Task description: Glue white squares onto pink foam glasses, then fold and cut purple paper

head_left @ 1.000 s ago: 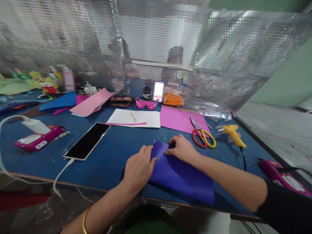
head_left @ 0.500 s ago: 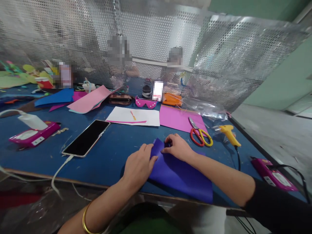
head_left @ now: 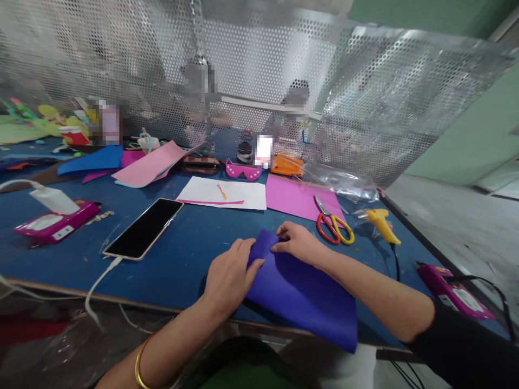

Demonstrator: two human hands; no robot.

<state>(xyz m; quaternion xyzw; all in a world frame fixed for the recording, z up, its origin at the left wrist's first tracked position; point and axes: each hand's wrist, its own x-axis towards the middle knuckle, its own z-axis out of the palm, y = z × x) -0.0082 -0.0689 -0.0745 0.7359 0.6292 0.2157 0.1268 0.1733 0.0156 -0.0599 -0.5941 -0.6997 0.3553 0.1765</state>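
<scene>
A sheet of deep blue-purple craft paper lies before me, bent over at its far left end, with its near right corner reaching past the table edge. My left hand grips its left edge, thumb on top and fingers on the far side. At the far edge my right hand pinches the paper between thumb and curled fingers. Scissors with one red and one yellow handle rest just beyond my right hand, partly on a pink sheet.
To the left lies a phone on a charging cable. Right of me are a yellow glue gun and a magenta power strip. Farther back sit a white sheet, pink paper glasses and a perforated metal screen.
The paper's near right corner has dropped lower over the table edge, and its far left end looks bent over more. Both hands keep their hold, shifting only slightly.
</scene>
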